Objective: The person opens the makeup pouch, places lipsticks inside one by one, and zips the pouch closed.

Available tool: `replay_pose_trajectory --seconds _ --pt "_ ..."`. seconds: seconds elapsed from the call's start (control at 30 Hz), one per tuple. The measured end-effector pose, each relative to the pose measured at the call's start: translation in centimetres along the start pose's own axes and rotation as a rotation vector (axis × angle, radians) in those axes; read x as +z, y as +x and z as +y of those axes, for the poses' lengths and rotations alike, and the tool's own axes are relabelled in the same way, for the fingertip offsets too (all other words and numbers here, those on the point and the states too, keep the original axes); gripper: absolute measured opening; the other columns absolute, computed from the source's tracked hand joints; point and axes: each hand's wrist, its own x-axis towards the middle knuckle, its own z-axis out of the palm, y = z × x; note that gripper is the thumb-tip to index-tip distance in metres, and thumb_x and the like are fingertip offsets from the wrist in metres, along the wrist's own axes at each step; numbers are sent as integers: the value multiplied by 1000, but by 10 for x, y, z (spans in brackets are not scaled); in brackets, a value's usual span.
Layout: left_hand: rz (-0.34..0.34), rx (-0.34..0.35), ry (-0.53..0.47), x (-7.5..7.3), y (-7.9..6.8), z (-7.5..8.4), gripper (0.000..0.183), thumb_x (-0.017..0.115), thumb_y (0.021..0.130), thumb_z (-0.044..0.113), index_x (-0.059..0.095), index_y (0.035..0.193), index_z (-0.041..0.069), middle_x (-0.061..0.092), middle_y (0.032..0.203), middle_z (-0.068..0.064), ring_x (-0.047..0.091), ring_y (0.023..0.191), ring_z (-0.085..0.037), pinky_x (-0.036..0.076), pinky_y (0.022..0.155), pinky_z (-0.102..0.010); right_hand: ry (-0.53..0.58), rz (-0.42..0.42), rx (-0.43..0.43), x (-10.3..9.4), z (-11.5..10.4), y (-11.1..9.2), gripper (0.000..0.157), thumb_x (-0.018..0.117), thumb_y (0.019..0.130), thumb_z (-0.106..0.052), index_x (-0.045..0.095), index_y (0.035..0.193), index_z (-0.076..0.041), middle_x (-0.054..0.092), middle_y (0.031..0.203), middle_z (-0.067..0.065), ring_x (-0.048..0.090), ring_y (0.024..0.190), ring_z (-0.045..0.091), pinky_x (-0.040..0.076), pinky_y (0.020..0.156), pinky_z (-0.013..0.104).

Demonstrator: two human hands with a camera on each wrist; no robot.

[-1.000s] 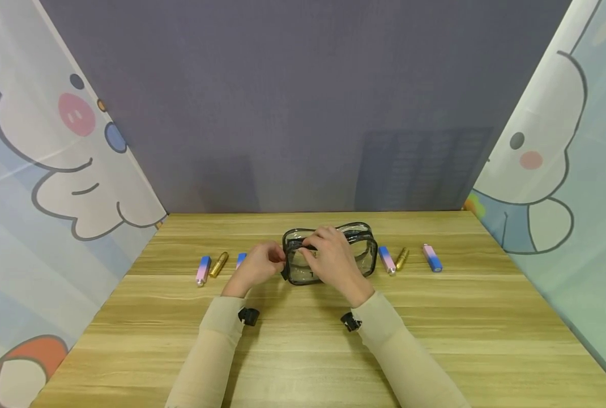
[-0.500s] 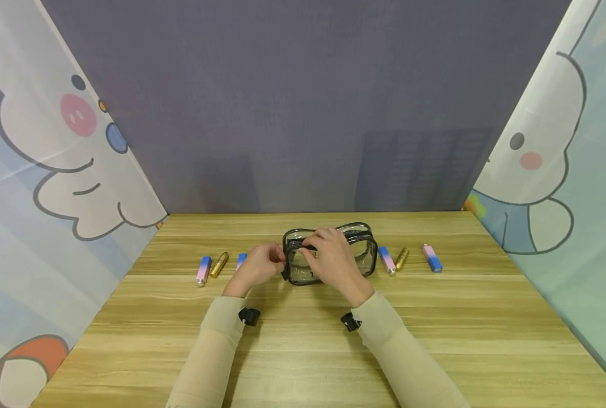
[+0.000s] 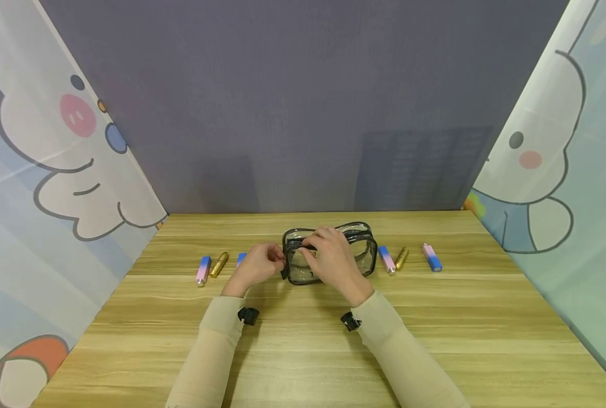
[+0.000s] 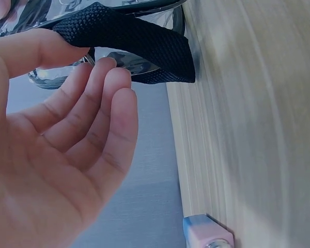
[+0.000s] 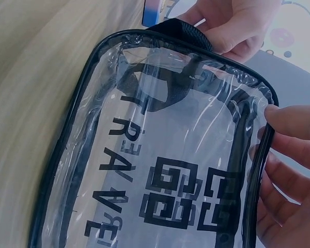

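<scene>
A clear pouch (image 3: pixel 303 271) with black piping stands on the table; black lettering shows on it in the right wrist view. At its left end my left hand (image 3: pixel 259 264) pinches a small metal zipper pull (image 4: pixel 90 57) between thumb and fingers, close beside the black webbing strap (image 4: pixel 129 36). My right hand (image 3: pixel 333 260) grips the pouch's top edge, the thumb on the near side and fingers over it, as the right wrist view (image 5: pixel 292 155) of the hand shows. The right hand covers part of the pouch's top in the head view.
Left of the pouch lie a blue-pink lipstick tube (image 3: pixel 203 271), a gold tube (image 3: pixel 218 264) and another blue-pink tube (image 3: pixel 240 259) partly behind my left hand. To the right are two blue-pink tubes (image 3: pixel 387 260) and a gold tube (image 3: pixel 402 258). A grey panel (image 3: pixel 303 113) stands behind.
</scene>
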Motion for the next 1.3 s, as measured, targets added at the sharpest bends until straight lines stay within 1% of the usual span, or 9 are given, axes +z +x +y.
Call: replay_pose_trajectory --seconds 0.43,0.67,0.8,0.93,1.03,1.3 --pt "-8 1 17 -3 -1 1 12 65 91 8 72 101 9 68 90 -4 62 77 -19 52 70 -38 8 -2 4 -2 -1 0 14 76 93 -23 78 100 -10 69 98 5 61 95 26 49 91 45" --pt "24 -2 21 -3 -1 3 14 66 90 9 74 101 9 68 90 -3 61 77 -19 52 70 -38 9 -7 9 -3 -1 0 14 76 93 -22 78 100 -10 70 98 5 61 96 26 49 92 45" --pt "44 -10 1 -3 -1 4 11 67 89 9 74 98 8 68 89 -4 60 76 -19 50 68 -37 9 -6 6 -3 -1 0 15 76 93 -22 78 100 -10 70 99 5 61 97 26 49 93 45" --pt "54 -18 -15 -3 0 2 10 66 89 9 74 95 8 69 89 -4 61 76 -19 50 68 -37 3 -6 3 -2 0 0 14 76 93 -23 78 100 -10 70 99 5 61 97 26 49 93 45" --pt "60 -17 -9 -3 0 1 10 66 89 10 75 94 8 70 89 -4 61 77 -19 50 69 -37 5 -6 2 -1 0 0 14 76 93 -22 78 100 -10 70 98 5 61 97 26 49 92 45" --pt "51 -13 -11 -4 -2 2 14 64 93 12 77 97 7 72 99 -6 65 86 -21 54 75 -41 3 -17 8 -2 -1 0 14 76 93 -23 78 101 -11 70 99 5 61 96 26 49 92 44"
